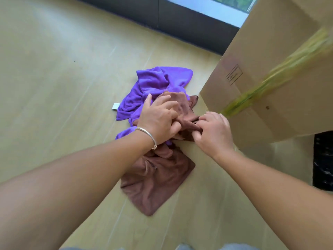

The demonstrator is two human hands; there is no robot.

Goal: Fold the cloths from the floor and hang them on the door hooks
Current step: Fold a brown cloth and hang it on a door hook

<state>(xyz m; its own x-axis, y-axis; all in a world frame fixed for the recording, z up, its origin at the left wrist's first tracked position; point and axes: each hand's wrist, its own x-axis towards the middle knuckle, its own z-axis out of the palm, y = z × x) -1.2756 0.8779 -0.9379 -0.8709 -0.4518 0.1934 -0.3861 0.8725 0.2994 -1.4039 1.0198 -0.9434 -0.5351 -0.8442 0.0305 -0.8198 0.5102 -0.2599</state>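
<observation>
Over the floor, left hand (158, 120) and right hand (212, 131) both gripping brown cloth (155, 177)

Crumpled brown cloth (156, 179) overlapping purple cloth (155, 82), floor.

The printed label (234, 74) on the cardboard box (270, 83) is too blurred to read.
</observation>
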